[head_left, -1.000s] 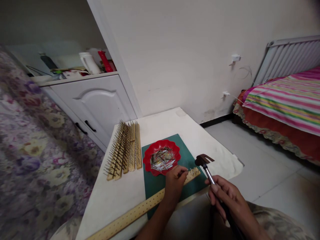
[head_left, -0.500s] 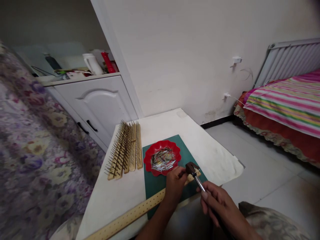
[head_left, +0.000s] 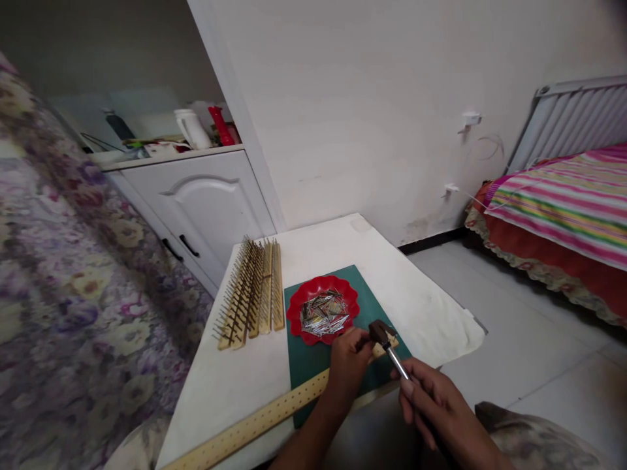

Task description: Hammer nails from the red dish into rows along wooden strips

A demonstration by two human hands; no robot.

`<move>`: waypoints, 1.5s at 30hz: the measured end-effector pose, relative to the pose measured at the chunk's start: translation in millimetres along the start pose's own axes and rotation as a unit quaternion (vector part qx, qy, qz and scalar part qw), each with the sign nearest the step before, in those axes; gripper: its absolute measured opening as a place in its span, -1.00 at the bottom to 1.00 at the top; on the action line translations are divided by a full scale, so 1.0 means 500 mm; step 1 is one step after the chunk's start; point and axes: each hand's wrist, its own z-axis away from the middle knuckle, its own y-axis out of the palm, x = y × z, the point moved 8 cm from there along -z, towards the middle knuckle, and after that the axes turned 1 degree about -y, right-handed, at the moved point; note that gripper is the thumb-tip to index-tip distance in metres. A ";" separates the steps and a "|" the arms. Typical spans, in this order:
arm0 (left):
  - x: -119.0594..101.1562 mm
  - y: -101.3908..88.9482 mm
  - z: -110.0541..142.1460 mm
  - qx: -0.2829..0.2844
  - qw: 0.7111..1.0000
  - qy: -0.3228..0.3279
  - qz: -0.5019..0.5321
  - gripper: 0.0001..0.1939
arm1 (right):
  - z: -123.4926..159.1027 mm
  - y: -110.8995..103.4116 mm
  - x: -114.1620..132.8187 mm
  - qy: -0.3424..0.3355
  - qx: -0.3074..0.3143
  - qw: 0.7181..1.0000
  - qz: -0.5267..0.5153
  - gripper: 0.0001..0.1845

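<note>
My right hand (head_left: 431,398) is wrapped round the handle of a hammer (head_left: 398,363). The dark hammer head is just above the right end of a long wooden strip (head_left: 274,412) dotted with rows of small holes. Close beside the head, my left hand (head_left: 349,365) rests over the strip with fingers pinched together; what they hold is too small to make out. Behind that hand, a red scalloped bowl (head_left: 296,309) full of loose nails (head_left: 324,314) sits on a green mat (head_left: 360,287), which also lies under part of the strip.
Several wooden strips bristling with upright nails (head_left: 252,290) stand at the left of the white-covered table (head_left: 318,241). A cabinet (head_left: 206,202) and floral curtain (head_left: 98,261) are to the left. A bed with a striped cover (head_left: 578,202) is at the right.
The whole view has shifted slightly, so things appear a little further right. Both hands and the hammer keep nearly the same position over the strip.
</note>
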 end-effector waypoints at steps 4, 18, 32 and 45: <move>-0.010 -0.005 0.008 0.013 1.000 0.013 -0.020 -0.90 | 0.002 -0.008 0.007 -0.006 -0.020 1.000 -0.010 -0.65; 0.002 -0.204 -0.052 -0.031 0.944 0.044 -0.325 -0.78 | -0.003 -0.014 -0.010 -0.018 -0.016 1.000 -0.020 -0.60; 0.062 -0.180 -0.132 0.078 0.905 0.003 -0.417 -0.83 | -0.007 -0.011 -0.015 -0.009 -0.014 1.000 -0.009 -0.59; 0.010 -0.179 -0.076 0.042 0.931 0.066 -0.356 -0.82 | -0.011 -0.015 -0.022 -0.017 -0.017 0.999 -0.021 -0.61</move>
